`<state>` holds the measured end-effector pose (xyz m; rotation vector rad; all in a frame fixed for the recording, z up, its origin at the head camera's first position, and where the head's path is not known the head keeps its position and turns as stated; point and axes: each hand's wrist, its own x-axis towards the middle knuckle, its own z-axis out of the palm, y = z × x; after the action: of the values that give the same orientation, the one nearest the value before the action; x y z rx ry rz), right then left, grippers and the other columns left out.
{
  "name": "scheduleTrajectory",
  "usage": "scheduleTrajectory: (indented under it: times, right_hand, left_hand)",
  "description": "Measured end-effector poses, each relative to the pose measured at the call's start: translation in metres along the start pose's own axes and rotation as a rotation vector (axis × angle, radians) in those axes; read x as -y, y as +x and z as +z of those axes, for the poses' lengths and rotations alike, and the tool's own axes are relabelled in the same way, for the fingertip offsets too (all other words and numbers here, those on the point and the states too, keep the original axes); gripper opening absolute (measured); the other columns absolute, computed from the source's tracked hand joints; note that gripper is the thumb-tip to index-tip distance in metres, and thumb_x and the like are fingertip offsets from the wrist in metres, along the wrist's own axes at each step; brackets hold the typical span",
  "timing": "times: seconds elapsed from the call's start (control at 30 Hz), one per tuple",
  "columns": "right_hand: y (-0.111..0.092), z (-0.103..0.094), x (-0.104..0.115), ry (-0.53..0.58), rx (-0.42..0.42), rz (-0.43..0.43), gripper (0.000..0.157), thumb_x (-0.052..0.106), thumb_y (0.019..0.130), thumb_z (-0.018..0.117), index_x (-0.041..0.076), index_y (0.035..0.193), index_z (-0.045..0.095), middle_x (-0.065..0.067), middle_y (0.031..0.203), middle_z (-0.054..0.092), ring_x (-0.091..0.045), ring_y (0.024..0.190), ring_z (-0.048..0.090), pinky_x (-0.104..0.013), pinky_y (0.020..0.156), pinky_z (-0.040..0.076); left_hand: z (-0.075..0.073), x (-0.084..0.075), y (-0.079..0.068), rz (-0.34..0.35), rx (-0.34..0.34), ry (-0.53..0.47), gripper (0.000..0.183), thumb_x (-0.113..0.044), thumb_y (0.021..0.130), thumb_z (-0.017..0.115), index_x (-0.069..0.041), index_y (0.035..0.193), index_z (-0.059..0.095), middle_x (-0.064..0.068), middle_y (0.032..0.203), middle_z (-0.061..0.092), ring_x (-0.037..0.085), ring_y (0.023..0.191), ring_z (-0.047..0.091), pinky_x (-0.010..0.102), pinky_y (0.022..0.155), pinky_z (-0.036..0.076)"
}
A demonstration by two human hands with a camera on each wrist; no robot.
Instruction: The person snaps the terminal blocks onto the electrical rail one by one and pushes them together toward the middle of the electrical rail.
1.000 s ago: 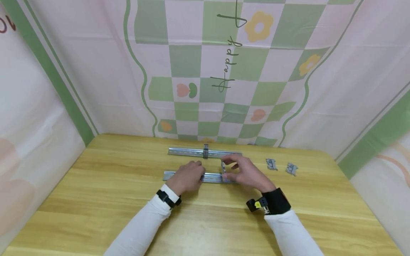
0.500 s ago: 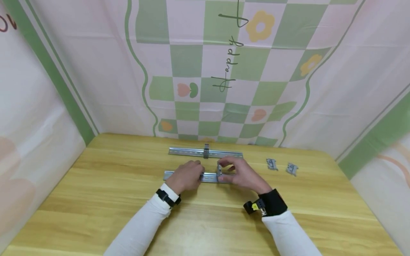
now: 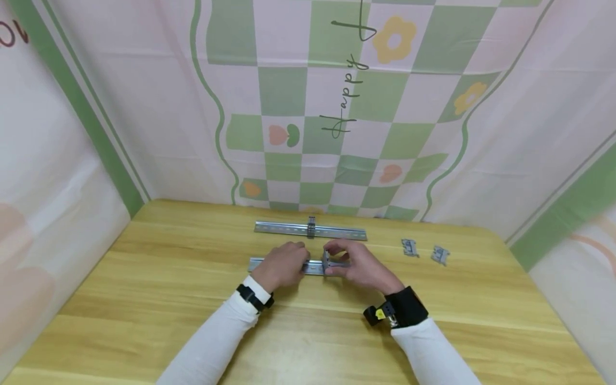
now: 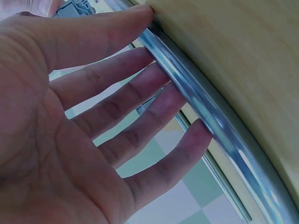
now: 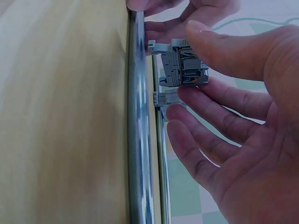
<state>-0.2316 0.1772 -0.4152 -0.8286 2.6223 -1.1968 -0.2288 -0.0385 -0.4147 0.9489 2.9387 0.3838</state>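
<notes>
My left hand (image 3: 284, 266) holds the nearer metal DIN rail (image 3: 315, 268) near its middle. In the left wrist view the thumb lies along one edge of the rail (image 4: 205, 112) and the fingertips (image 4: 201, 130) along the other. A grey terminal block (image 5: 180, 65) is pinched between the thumb and fingers of my right hand (image 3: 360, 263). It stands upright over the rail, just right of the left hand. Its foot points toward the rail in the right wrist view, with a gap showing between them.
Behind lies a second DIN rail (image 3: 279, 228) with several terminal blocks (image 3: 311, 227) clipped near its middle. Two loose grey terminal blocks, one closer (image 3: 409, 247) and one farther right (image 3: 440, 255), lie on the wooden table (image 3: 308, 342). A patterned cloth (image 3: 322, 176) hangs behind the table.
My right hand has moved left along the nearer rail with the terminal block, bringing it closer to the left hand. The block has turned to show more of its side. The left hand stays on the rail.
</notes>
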Motion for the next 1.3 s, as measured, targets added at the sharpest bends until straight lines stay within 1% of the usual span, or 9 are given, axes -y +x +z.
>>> scheduleTrajectory:
  times: [0.2, 0.33, 0.5, 0.6, 0.77, 0.97, 1.3]
  right_hand:
    - [0.000, 0.005, 0.000, 0.004, 0.008, -0.016, 0.047, 0.018, 0.078, 0.070, 0.005, 0.121, 0.053, -0.002, 0.114, 0.055, -0.023, 0.102, 0.057, -0.028, 0.081, 0.046]
    - [0.000, 0.006, 0.001, 0.008, 0.007, -0.008, 0.047, 0.017, 0.079, 0.069, 0.006, 0.122, 0.053, -0.003, 0.115, 0.055, -0.021, 0.100, 0.058, -0.026, 0.081, 0.046]
    - [0.001, 0.006, 0.002, 0.004, 0.006, 0.005, 0.048, 0.019, 0.079, 0.069, 0.006, 0.123, 0.053, -0.003, 0.116, 0.055, -0.021, 0.101, 0.057, -0.026, 0.081, 0.046]
    - [0.002, 0.006, 0.003, 0.002, 0.003, 0.006, 0.050, 0.021, 0.079, 0.069, 0.006, 0.124, 0.052, -0.004, 0.116, 0.056, -0.023, 0.102, 0.056, -0.029, 0.081, 0.046]
    - [0.005, 0.007, 0.004, 0.009, -0.002, -0.001, 0.051, 0.021, 0.079, 0.069, 0.007, 0.125, 0.052, -0.002, 0.117, 0.056, -0.023, 0.104, 0.055, -0.033, 0.083, 0.045]
    - [0.009, 0.008, 0.004, -0.003, 0.003, -0.009, 0.050, 0.023, 0.081, 0.068, 0.007, 0.125, 0.052, -0.001, 0.119, 0.055, -0.024, 0.107, 0.053, -0.036, 0.086, 0.044]
    - [0.015, 0.009, 0.004, -0.011, 0.015, -0.015, 0.049, 0.022, 0.082, 0.066, 0.006, 0.127, 0.052, -0.004, 0.121, 0.055, -0.024, 0.106, 0.054, -0.034, 0.085, 0.044]
  left_hand:
    - [-0.001, 0.000, 0.000, 0.001, 0.005, -0.008, 0.016, -0.011, 0.074, 0.066, -0.019, 0.074, 0.053, -0.005, 0.081, 0.048, 0.013, 0.074, 0.048, 0.023, 0.059, 0.041]
    - [-0.002, 0.000, 0.000, 0.001, 0.006, -0.015, 0.014, -0.011, 0.074, 0.067, -0.018, 0.075, 0.055, -0.005, 0.081, 0.048, 0.012, 0.073, 0.048, 0.022, 0.059, 0.041]
    - [-0.002, -0.001, -0.001, 0.003, -0.006, -0.013, 0.012, -0.012, 0.074, 0.067, -0.017, 0.076, 0.056, -0.005, 0.080, 0.048, 0.012, 0.073, 0.048, 0.023, 0.059, 0.041]
    - [-0.001, -0.001, 0.000, 0.002, -0.011, -0.016, 0.011, -0.012, 0.075, 0.067, -0.016, 0.076, 0.057, -0.005, 0.080, 0.048, 0.012, 0.073, 0.048, 0.023, 0.060, 0.041]
    - [-0.001, 0.000, 0.001, -0.002, -0.007, -0.029, 0.009, -0.011, 0.076, 0.066, -0.015, 0.075, 0.058, -0.004, 0.081, 0.049, 0.013, 0.073, 0.047, 0.024, 0.059, 0.041]
    - [0.001, 0.000, 0.002, -0.002, -0.009, -0.035, 0.010, -0.012, 0.075, 0.067, -0.016, 0.075, 0.057, -0.004, 0.080, 0.049, 0.013, 0.073, 0.048, 0.025, 0.059, 0.041]
    - [-0.003, 0.000, 0.000, -0.013, 0.001, -0.071, 0.011, -0.010, 0.075, 0.068, -0.014, 0.076, 0.058, -0.005, 0.078, 0.049, 0.012, 0.070, 0.048, 0.024, 0.057, 0.041]
